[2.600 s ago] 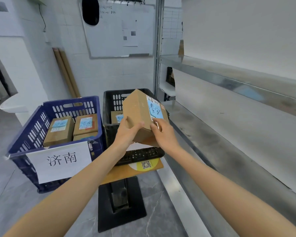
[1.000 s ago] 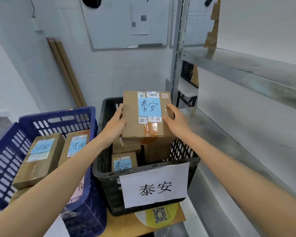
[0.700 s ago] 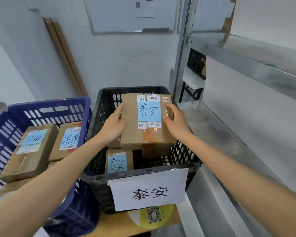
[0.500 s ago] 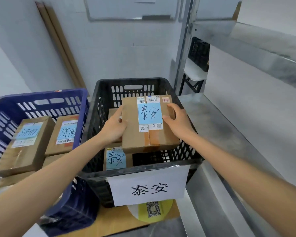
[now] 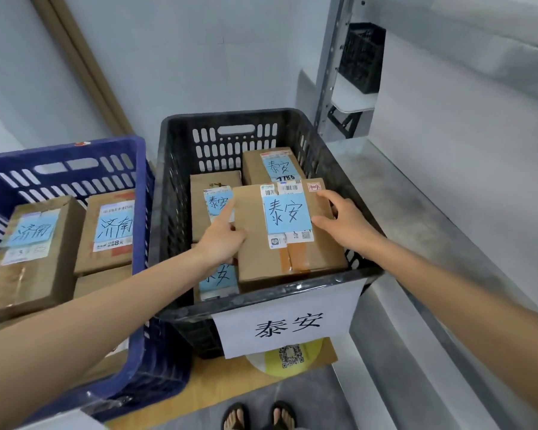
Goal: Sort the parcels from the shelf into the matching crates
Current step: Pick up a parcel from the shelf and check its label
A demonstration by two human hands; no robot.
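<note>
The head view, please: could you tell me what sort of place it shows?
Probably a small parcel-sorting room: taped cardboard parcels with handwritten blue labels lie in a black crate and a blue crate, the black crate carries a paper sign matching its parcels' labels, and a metal shelf runs alongside.

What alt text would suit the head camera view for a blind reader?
A person's left hand and right hand rest on a cardboard parcel labelled 泰安, atop other parcels in a black crate signed 泰安. A blue crate beside it holds boxes labelled 济南.
</note>
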